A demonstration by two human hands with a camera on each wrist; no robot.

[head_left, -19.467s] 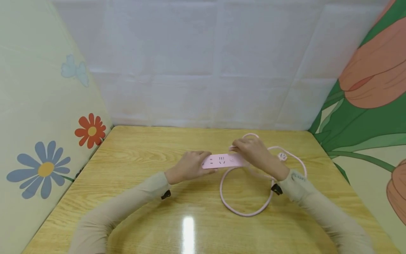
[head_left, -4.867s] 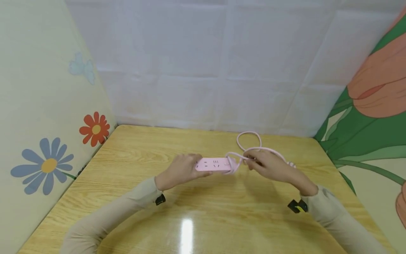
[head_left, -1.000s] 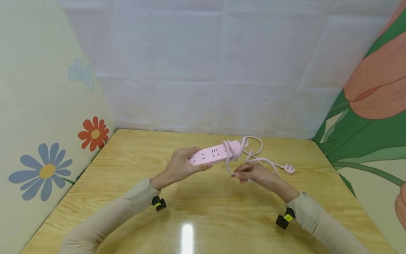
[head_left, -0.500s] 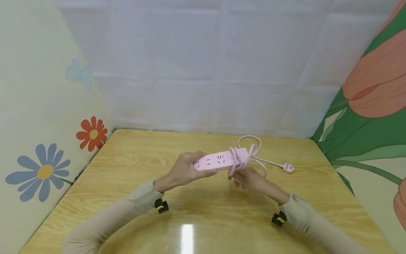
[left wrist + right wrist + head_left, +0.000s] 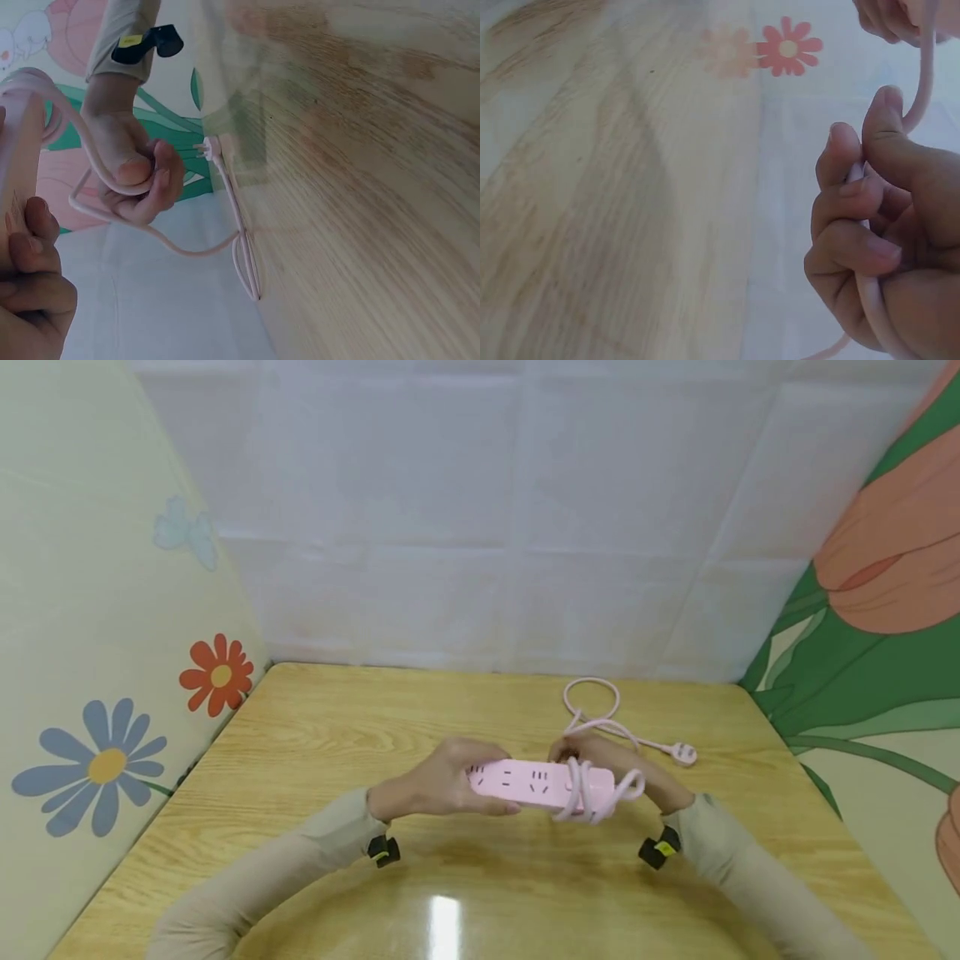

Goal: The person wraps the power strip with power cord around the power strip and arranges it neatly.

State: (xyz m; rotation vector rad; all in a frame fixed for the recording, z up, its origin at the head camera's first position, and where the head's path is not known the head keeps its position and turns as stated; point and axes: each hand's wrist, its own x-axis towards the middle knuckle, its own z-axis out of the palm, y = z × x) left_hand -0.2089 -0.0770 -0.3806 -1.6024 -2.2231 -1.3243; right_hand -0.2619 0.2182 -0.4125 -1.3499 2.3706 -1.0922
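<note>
My left hand [image 5: 450, 781] grips the left end of a pink power strip [image 5: 521, 782], its socket face turned up toward the head camera. Loops of the strip's pink cord [image 5: 581, 789] are wound around its right end. Behind that end, partly hidden by it, is my right hand [image 5: 600, 756]. In the right wrist view the fingers of the right hand [image 5: 885, 217] curl round the cord [image 5: 874, 300]. The left wrist view shows the cord [image 5: 97, 161] running from the strip [image 5: 19, 165] into the right hand [image 5: 135, 165].
The cord's free length lies in a loop [image 5: 592, 679] on the back right of the wooden table [image 5: 360, 710]. Its plug [image 5: 683, 753] rests to the right of that loop. A white sheet [image 5: 450, 527] hangs behind the table, with flower-printed panels [image 5: 97, 610] at the sides.
Over the last second, the strip has come lower and nearer, and slightly right. My right hand has passed from in front of the strip to behind it, carrying the cord. More cord is wound than 19.5 s ago.
</note>
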